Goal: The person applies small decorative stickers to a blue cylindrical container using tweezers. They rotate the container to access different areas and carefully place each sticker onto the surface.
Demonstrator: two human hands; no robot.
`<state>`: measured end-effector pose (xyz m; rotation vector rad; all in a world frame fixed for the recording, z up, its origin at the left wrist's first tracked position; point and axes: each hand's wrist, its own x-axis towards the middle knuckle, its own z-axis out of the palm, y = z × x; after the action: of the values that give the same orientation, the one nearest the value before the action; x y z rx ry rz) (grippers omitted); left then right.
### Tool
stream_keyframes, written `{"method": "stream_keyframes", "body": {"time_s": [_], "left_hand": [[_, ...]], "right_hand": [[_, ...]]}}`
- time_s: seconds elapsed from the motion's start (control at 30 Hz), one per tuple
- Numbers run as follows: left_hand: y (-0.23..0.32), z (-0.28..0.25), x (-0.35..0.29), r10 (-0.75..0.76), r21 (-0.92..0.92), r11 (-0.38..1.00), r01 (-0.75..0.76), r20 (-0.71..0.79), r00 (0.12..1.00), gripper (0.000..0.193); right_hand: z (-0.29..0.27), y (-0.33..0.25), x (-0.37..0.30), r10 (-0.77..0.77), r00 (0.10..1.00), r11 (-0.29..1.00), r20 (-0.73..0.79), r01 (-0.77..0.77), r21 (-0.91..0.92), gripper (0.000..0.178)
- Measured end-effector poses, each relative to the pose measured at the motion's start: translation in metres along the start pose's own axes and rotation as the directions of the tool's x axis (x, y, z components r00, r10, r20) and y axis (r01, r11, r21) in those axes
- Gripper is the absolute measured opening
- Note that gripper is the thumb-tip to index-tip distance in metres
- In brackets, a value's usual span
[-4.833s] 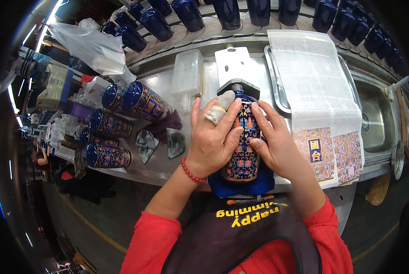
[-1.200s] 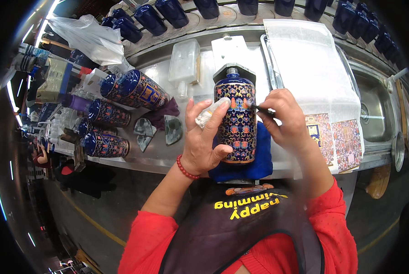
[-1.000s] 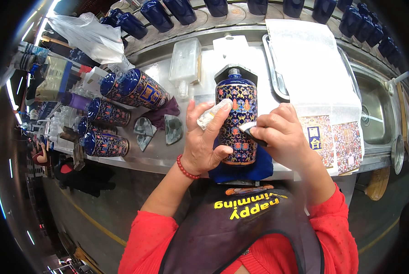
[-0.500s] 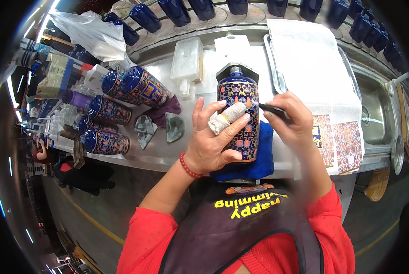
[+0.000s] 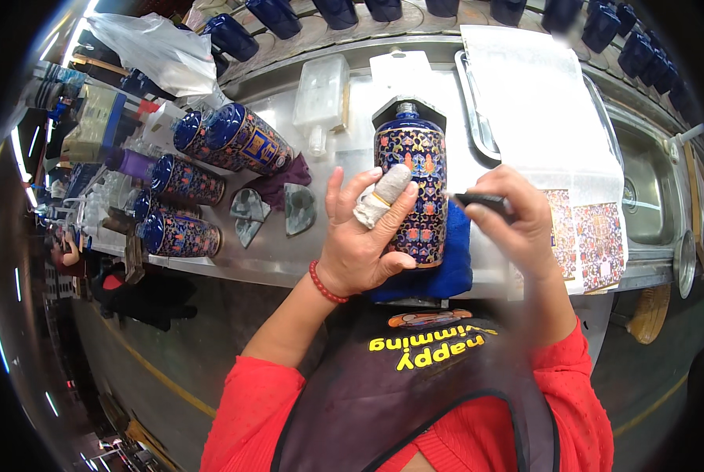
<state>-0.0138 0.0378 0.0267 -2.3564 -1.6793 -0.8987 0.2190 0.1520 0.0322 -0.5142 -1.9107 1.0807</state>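
Observation:
A dark blue bottle, covered in a colourful floral pattern with gold lines, lies in front of me, neck pointing away. Its upper end rests at a dark angular support, and a blue cloth is under its near part. My left hand lies against the bottle's left side with fingers stretched and apart; one finger wears a pale wrap tied with a yellow band. Just off the bottle's right side, my right hand pinches a small black flat tool, whose exact kind I cannot make out.
Several patterned bottles stand or lean at left, near a purple cloth and grey stone-like pieces. A clear glass bottle lies beyond. White sheets and patterned sheets cover the right, beside a sink. Plain blue bottles line the back.
My right hand with the black tool has shifted slightly down and right, away from the bottle's side. The wrapped finger has tilted more upright. The blue bottles at the back have moved along.

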Motion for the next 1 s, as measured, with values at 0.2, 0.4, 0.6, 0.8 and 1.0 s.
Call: {"method": "stream_keyframes", "body": {"time_s": [0.2,0.4,0.6,0.8,1.0], "left_hand": [[0.015,-0.002,-0.002,0.081,0.027,0.996,-0.083,0.091,0.993,0.085],[0.015,-0.001,-0.014,-0.108,-0.041,0.993,0.106,-0.039,0.993,0.086],[0.021,0.003,-0.016,-0.091,0.074,0.993,0.092,-0.006,0.996,0.085],[0.025,0.002,-0.012,-0.059,0.147,0.988,0.056,0.014,0.998,0.085],[0.026,0.003,-0.015,-0.096,0.067,0.993,0.097,-0.013,0.995,0.083]], "right_hand": [[0.004,0.004,-0.008,0.158,0.984,0.982,-0.075,-0.149,0.115,0.014],[0.01,0.007,-0.016,0.015,0.994,0.978,-0.11,-0.038,-0.204,0.025],[0.033,0.007,-0.021,-0.215,0.974,0.86,0.075,0.225,-0.458,0.057],[0.041,0.001,-0.026,-0.185,0.976,0.826,0.114,0.217,-0.52,0.06],[0.039,-0.004,-0.028,-0.142,0.983,0.841,0.116,0.182,-0.509,0.061]]}}
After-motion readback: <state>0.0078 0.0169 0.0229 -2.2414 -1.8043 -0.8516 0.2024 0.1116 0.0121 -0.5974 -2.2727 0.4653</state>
